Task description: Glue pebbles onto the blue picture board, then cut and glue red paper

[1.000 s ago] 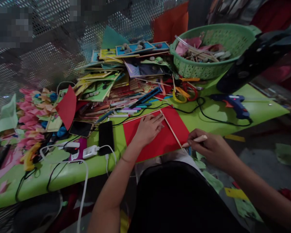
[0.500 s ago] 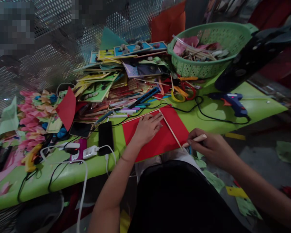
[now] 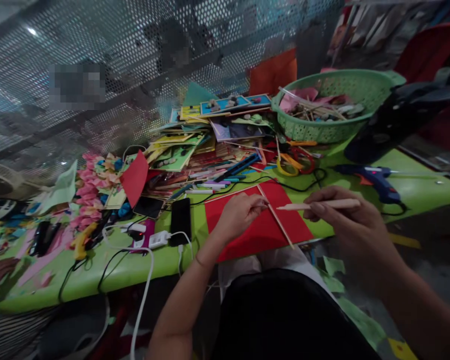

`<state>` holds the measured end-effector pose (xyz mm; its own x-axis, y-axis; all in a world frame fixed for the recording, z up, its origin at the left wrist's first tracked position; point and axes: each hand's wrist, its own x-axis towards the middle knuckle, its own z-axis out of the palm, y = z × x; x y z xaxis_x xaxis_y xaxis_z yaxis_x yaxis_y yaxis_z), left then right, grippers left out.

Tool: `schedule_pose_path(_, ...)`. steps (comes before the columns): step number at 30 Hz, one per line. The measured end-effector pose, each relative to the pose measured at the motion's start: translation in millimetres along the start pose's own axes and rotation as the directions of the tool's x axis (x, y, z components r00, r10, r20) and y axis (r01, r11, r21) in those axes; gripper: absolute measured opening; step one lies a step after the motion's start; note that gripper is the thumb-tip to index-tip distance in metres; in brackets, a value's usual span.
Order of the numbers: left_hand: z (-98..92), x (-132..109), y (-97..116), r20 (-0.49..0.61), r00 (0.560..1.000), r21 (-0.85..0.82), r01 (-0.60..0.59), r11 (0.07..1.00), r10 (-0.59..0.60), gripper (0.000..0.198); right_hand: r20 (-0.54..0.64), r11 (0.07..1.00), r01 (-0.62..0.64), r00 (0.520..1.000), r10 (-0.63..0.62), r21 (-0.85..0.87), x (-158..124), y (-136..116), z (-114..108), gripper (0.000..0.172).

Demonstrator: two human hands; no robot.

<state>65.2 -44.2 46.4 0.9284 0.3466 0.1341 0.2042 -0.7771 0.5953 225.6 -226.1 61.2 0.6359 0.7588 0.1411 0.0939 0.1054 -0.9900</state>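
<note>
A red sheet of card (image 3: 243,242) lies at the table's front edge, with a thin wooden stick (image 3: 281,227) slanting across its right part. Another thin stick (image 3: 230,194) runs along the card's far edge. My left hand (image 3: 238,212) is over the card, its fingertips pinched together beside the slanting stick; whatever they hold, if anything, is too small to make out. In my right hand (image 3: 348,220) is a pale pen-shaped tool (image 3: 345,203), held above the card's right side. Its narrow tip points left, toward my left fingertips.
Behind the card are scattered markers (image 3: 202,191), scissors (image 3: 287,165) and stacked framed cards (image 3: 187,150). A green basket (image 3: 322,131) and a blue glue gun (image 3: 378,182) stand right. Phones (image 3: 180,222), cables and a yellow glue gun (image 3: 83,242) lie left. Another person's hand (image 3: 0,275) is far left.
My right hand has lifted the pen-shaped tool from the stick's near end up toward my left hand. My left fingers, flat on the stick before, are now pinched. The view has shifted.
</note>
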Motion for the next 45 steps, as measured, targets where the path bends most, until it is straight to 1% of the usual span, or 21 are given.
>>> schedule_pose_path(2, -0.3, -1.3, 3.1, 0.015, 1.0, 0.007, -0.003, 1.0, 0.002, 0.024, 0.019, 0.999, -0.016, 1.0, 0.015, 0.032, 3.2, 3.4, 4.0, 0.018)
schedule_pose_path(4, 0.1, -2.3, 4.8, 0.031, 0.999, 0.023, -0.009, 1.0, 0.009, 0.023, 0.048, 0.999, -0.023, 0.999, 0.022, 0.026, 5.6, 7.1, 6.0, 0.02)
schedule_pose_path(8, 0.1, -2.8, 8.3, 0.058, 0.998, 0.04, -0.022, 0.999, 0.019, 0.024, 0.091, 1.0, -0.002, 0.996, 0.001, 0.017, 7.8, 11.0, 9.4, 0.021)
schedule_pose_path(11, -0.5, -2.5, 12.2, 0.068, 0.998, 0.023, -0.017, 1.0, 0.016, 0.026, 0.112, 1.0, 0.011, 0.994, -0.01, -0.01, 8.7, 11.9, 12.2, 0.024)
schedule_pose_path(14, -0.8, -2.3, 16.7, 0.08, 0.996, 0.003, -0.043, 0.999, 0.043, 0.028, 0.152, 1.0, 0.014, 0.988, -0.012, -0.013, 9.0, 13.2, 13.8, 0.027)
schedule_pose_path(17, 0.8, -2.2, 21.4, 0.096, 0.993, 0.069, -0.07, 0.995, 0.063, 0.033, 0.161, 1.0, 0.02, 0.987, -0.023, 0.022, 8.4, 16.5, 14.0, 0.034)
schedule_pose_path(20, 6.6, -2.1, 24.7, 0.11, 0.992, 0.214, -0.081, 0.974, 0.059, 0.035, 0.134, 0.999, 0.021, 0.991, -0.025, 0.029, 7.5, 23.2, 14.6, 0.037)
schedule_pose_path(22, 12.9, -1.9, 25.6, 0.124, 0.991, 0.308, -0.085, 0.948, 0.049, 0.031, 0.103, 1.0, 0.011, 0.995, -0.014, 0.025, 7.6, 28.7, 16.1, 0.036)
schedule_pose_path(24, 20.3, -1.5, 25.8, 0.141, 0.989, 0.368, -0.09, 0.925, 0.04, 0.026, 0.063, 0.999, -0.011, 0.998, 0.008, 0.053, 8.6, 33.5, 18.5, 0.036)
schedule_pose_path(27, 30.3, -0.5, 26.5, 0.136, 0.989, 0.391, -0.106, 0.914, 0.056, 0.024, 0.002, 0.989, -0.052, 0.999, 0.052, 0.138, 11.4, 36.6, 23.0, 0.037)
schedule_pose_path(29, 35.4, 0.3, 27.9, 0.093, 0.993, 0.398, -0.103, 0.912, 0.071, 0.026, -0.038, 0.982, -0.078, 0.996, 0.085, 0.17, 13.2, 36.0, 25.7, 0.039)
schedule_pose_path(31, 39.5, 1.1, 30.0, 0.049, 0.995, 0.414, -0.097, 0.905, 0.084, 0.028, -0.072, 0.98, -0.096, 0.991, 0.11, 0.176, 14.8, 34.7, 27.4, 0.042)
schedule_pose_path(33, 42.1, 1.8, 31.7, 0.029, 0.995, 0.433, -0.099, 0.896, 0.095, 0.031, -0.098, 0.979, -0.105, 0.987, 0.124, 0.177, 16.2, 34.7, 28.0, 0.044)
schedule_pose_path(35, 41.6, 3.2, 31.6, 0.018, 0.996, 0.44, -0.09, 0.894, 0.092, 0.032, -0.092, 0.98, -0.112, 0.987, 0.129, 0.166, 17.7, 37.2, 27.5, 0.043)
schedule_pose_path(37, 35.3, 6.5, 28.3, -0.011, 0.999, 0.42, -0.035, 0.907, 0.043, 0.033, -0.032, 0.982, -0.106, 0.993, 0.113, 0.156, 19.5, 42.6, 26.0, 0.041)
schedule_pose_path(39, 21.7, 12.9, 20.2, -0.084, 0.994, 0.356, 0.092, 0.93, -0.066, 0.033, 0.053, 0.984, -0.087, 0.995, 0.08, 0.155, 21.2, 50.4, 23.2, 0.037)
schedule_pose_path(40, 12.3, 17.3, 14.0, -0.138, 0.979, 0.301, 0.184, 0.936, -0.148, 0.033, 0.081, 0.987, -0.073, 0.995, 0.062, 0.141, 21.7, 54.8, 21.3, 0.037)
schedule_pose_path(42, -9.4, 28.3, -2.5, -0.275, 0.907, 0.184, 0.374, 0.909, -0.318, 0.032, 0.084, 0.997, -0.04, 0.996, 0.035, 0.066, 21.7, 63.9, 16.5, 0.041)
schedule_pose_path(43, -20.4, 34.5, -12.3, -0.308, 0.862, 0.156, 0.464, 0.872, -0.403, 0.031, 0.075, 1.0, -0.029, 0.997, 0.029, 0.004, 21.1, 68.2, 13.8, 0.041)
schedule_pose_path(44, -30.8, 40.8, -22.7, -0.338, 0.803, 0.159, 0.562, 0.812, -0.49, 0.03, 0.069, 0.998, -0.018, 0.997, 0.023, -0.064, 20.0, 72.3, 11.1, 0.038)
schedule_pose_path(45, -40.0, 47.0, -33.1, -0.366, 0.769, 0.164, 0.608, 0.777, -0.525, 0.029, 0.076, 0.991, -0.007, 0.997, 0.017, -0.131, 18.5, 75.9, 8.6, 0.035)
